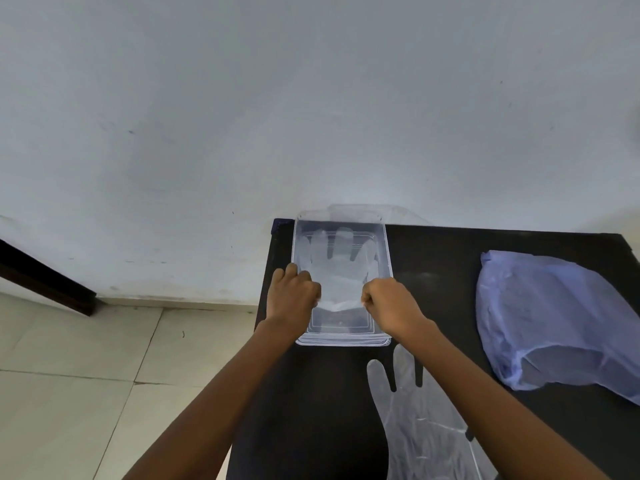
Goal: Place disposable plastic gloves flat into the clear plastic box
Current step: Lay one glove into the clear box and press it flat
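A clear plastic box (341, 339) sits at the far left of the black table. A thin transparent glove (341, 268) lies inside it, fingers pointing away from me. My left hand (294, 297) and my right hand (389, 303) each pinch one corner of the glove's cuff over the box's near half. A second transparent glove (426, 420) lies flat on the table in front of the box, partly under my right forearm.
The black table (450, 271) stands against a pale wall, its left edge just beside the box. A crumpled bluish plastic bag (550, 323) lies at the right. The box's clear lid (360, 213) leans behind it. Tiled floor lies to the left.
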